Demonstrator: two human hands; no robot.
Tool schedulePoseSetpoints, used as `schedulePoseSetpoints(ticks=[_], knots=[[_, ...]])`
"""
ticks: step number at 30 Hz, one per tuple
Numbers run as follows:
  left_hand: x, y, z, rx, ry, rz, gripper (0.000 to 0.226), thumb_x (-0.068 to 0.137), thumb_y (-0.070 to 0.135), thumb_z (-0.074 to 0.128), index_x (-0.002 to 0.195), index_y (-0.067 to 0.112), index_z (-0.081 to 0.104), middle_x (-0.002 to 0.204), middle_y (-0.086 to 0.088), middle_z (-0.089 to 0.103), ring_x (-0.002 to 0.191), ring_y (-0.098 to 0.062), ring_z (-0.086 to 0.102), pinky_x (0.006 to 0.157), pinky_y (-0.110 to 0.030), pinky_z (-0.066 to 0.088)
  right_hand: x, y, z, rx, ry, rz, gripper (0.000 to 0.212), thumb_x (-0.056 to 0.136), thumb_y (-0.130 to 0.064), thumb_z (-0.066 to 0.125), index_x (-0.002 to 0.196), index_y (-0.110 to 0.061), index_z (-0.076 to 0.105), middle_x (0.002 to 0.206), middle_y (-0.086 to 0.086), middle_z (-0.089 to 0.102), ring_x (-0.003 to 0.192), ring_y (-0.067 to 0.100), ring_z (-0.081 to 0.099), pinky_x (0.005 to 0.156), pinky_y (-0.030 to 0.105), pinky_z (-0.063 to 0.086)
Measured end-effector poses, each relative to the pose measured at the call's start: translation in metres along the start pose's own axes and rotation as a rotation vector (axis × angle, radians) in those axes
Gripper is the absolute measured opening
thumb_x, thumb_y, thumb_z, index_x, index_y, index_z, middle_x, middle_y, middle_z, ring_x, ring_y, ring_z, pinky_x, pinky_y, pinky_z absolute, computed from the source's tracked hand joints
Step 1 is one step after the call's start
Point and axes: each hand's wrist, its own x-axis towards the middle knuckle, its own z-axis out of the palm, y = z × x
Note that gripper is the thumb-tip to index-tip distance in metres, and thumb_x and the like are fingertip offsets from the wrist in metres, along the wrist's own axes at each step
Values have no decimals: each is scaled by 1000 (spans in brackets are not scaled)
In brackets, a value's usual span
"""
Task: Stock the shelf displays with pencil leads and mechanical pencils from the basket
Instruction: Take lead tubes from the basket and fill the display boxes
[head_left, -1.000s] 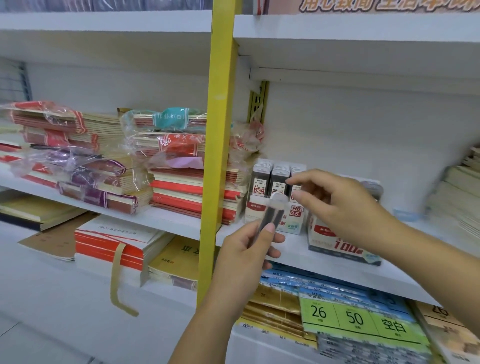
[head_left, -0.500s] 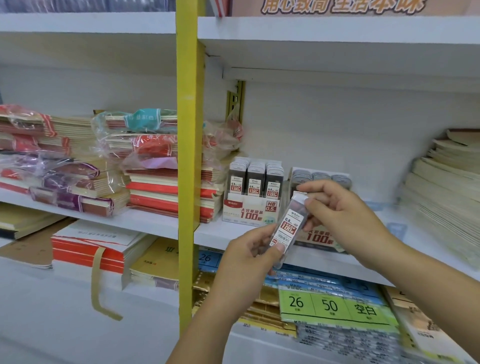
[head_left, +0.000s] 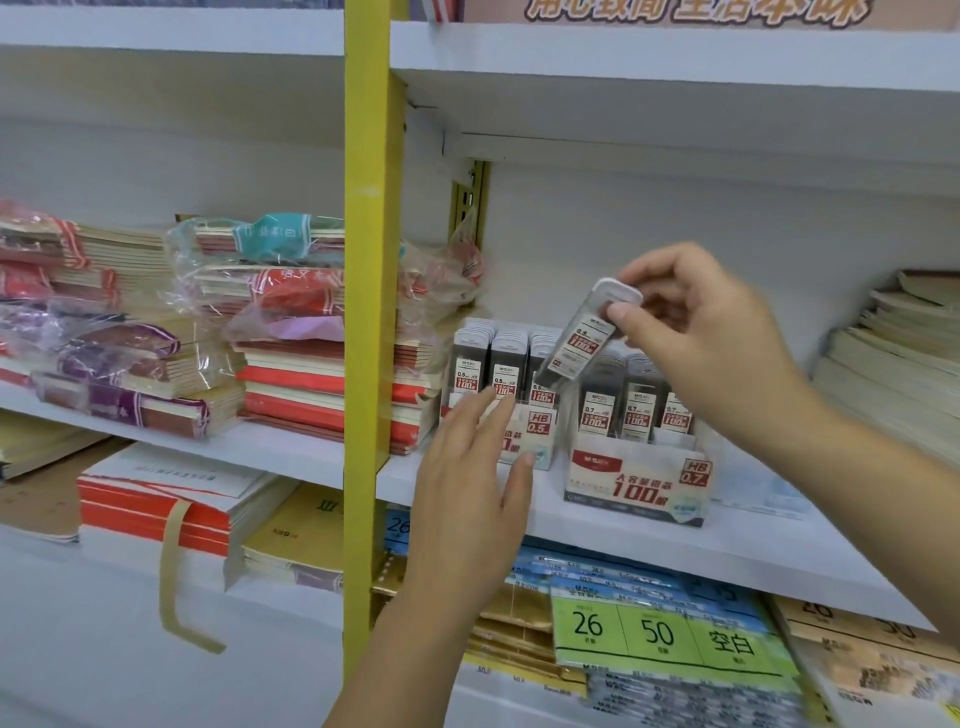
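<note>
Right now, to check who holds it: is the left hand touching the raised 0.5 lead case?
Apart. The head view shows a gap between the open left hand and the lead case, which only the right hand pinches near its cap.

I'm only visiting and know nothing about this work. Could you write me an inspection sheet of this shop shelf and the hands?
Surface: white shelf, bearing two display boxes.
Job's things: lead case marked 0.5, tilted, held above the boxes; 0.5 box and 0.7 box side by side, each holding rows of cases.
Clutter: wrapped notebook stacks left of the yellow post; paper stacks at far right.
Grips: right hand pinches the lead case near its cap; left hand open and flat, in front of the 0.5 box.
Cables: nothing seen.
Surroundings: upper shelf overhead; green labelled packs on the shelf below.
</note>
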Motion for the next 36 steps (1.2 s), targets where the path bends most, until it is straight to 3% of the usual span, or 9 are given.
schedulePoseSetpoints(ticks=[4, 13, 17, 22, 26, 28, 30, 32, 36], knots=[[4, -16, 6, 120, -70, 55, 62, 104, 43, 41, 159, 33, 15, 167, 16, -2, 147, 4, -21, 113, -13, -18, 15, 7, 22, -283, -122, -95, 18, 92, -23, 64, 98, -34, 52, 89, -22, 62, 83, -4, 60, 69, 9, 44], [5, -29, 11, 95, -45, 60, 61, 105, 37, 44, 159, 29, 17, 167, 15, 6, 150, 2, -13, 125, -28, 1, 26, 31, 37, -410, -202, -12, 12, 94, -30, 60, 103, -29, 53, 100, -12, 63, 88, 2, 56, 67, 16, 39], [3, -30, 12, 82, -50, 65, 61, 105, 36, 44, 159, 30, 16, 167, 16, 4, 147, 6, -19, 123, -26, -2, 35, 39, 41, -684, -205, -92, 15, 91, -38, 62, 101, -27, 64, 105, -10, 55, 108, 14, 42, 85, 28, 33], [4, -30, 11, 64, -80, 71, 61, 105, 35, 45, 158, 31, 17, 166, 19, 0, 146, 8, -21, 122, -25, -1, 34, 36, 40, -765, -324, -40, 28, 95, -44, 51, 118, -37, 66, 113, -9, 48, 115, 15, 31, 91, 28, 21], [-8, -19, 4, -19, 24, 28, 48, 102, 26, 51, 150, 27, 42, 162, 14, 26, 151, -5, 13, 121, -28, 20, 5, 17, 18, -579, -146, -64, 33, 99, -31, 45, 129, -30, 58, 113, -13, 52, 112, 8, 35, 94, 25, 28], [-23, -12, 0, -80, 156, 57, 33, 99, 20, 49, 128, 21, 65, 136, 4, 60, 129, -17, 49, 107, -28, 42, -34, 5, 3, -382, -46, -103, 25, 99, -26, 46, 117, -27, 64, 98, -20, 56, 96, 0, 43, 85, 17, 35], [-47, -9, 1, -108, 186, 57, 28, 93, 15, 47, 106, 17, 72, 105, 4, 67, 99, -17, 59, 83, -27, 49, -87, -1, -7, -167, -86, -53, 21, 96, -34, 46, 108, -35, 63, 93, -23, 61, 89, -1, 54, 75, 11, 41], [-82, -13, 8, -125, -29, -13, 25, 95, 10, 50, 105, 18, 71, 100, 7, 65, 92, -14, 59, 75, -28, 49, -144, 6, -7, -22, -158, 99, 18, 94, -40, 47, 102, -40, 63, 93, -22, 65, 84, 3, 61, 69, 12, 45], [-173, -48, 39, 33, -764, -139, 33, 102, 18, 52, 134, 24, 57, 131, 4, 56, 112, -11, 56, 87, -25, 45, -270, 61, 16, 19, -315, 560, 18, 97, -29, 52, 92, -44, 60, 84, -15, 66, 72, 5, 61, 65, 24, 47]])
